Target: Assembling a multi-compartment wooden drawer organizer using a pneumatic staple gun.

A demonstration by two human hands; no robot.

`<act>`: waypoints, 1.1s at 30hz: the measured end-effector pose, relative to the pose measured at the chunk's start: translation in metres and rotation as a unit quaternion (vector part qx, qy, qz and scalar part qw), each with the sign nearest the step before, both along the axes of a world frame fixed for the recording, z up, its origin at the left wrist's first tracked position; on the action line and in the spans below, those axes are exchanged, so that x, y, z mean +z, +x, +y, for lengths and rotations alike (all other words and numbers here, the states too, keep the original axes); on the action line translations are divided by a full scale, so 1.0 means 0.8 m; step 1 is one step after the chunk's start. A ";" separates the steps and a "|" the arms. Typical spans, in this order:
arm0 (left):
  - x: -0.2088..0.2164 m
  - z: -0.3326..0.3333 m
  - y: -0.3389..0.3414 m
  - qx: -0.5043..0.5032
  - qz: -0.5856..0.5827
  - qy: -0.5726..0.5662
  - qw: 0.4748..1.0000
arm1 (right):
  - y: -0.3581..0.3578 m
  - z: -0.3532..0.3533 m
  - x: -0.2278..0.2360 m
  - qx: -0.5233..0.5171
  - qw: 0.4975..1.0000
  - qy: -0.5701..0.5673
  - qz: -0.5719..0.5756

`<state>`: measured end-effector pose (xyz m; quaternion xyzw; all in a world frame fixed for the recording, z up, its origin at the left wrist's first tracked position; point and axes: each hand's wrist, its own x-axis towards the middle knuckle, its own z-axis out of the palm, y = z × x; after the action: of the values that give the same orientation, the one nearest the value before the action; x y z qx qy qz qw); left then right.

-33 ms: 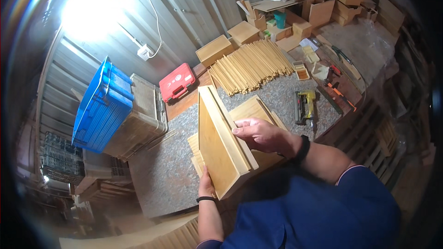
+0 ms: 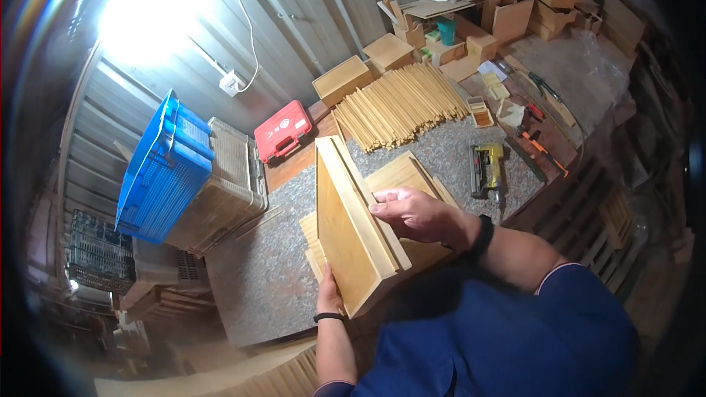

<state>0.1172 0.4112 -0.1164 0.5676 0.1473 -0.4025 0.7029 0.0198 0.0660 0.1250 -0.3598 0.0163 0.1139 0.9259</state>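
A shallow wooden box [image 2: 342, 235] stands tilted up on its edge in front of me. My left hand [image 2: 330, 295] grips its near lower corner, most of the fingers hidden behind it. Along the box's upturned side lies a pale wooden strip [image 2: 365, 202]. My right hand [image 2: 415, 215] pinches this strip at about mid-length, thumb on top; its other fingers are partly hidden. Beneath and to the right lie more wooden pieces [image 2: 401, 174] on the speckled tabletop [image 2: 254, 279].
Behind the box lies a pile of thin wooden sticks [image 2: 401, 108]. A red case [image 2: 284, 131] sits at the back left, near a blue crate [image 2: 169, 173]. To the right are a nail gun [image 2: 486, 170], an orange-handled tool [image 2: 543, 148] and a small container [image 2: 480, 113].
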 end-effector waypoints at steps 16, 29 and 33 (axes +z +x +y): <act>-0.018 0.012 0.004 0.131 -0.007 -0.089 0.987 | 0.000 -0.028 -0.002 -0.059 0.991 -0.111 0.042; 0.121 0.025 0.033 0.294 -0.268 -0.149 0.905 | -0.028 -0.123 -0.154 -0.280 0.860 -0.426 0.002; 0.146 0.016 0.025 0.311 -0.288 -0.129 0.896 | -0.042 -0.129 -0.200 -0.308 0.874 -0.376 0.023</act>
<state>0.1371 0.4237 0.0007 0.4882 0.0539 0.0024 0.8711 -0.0142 -0.0375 -0.0353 -0.6548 0.1894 -0.1836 0.7082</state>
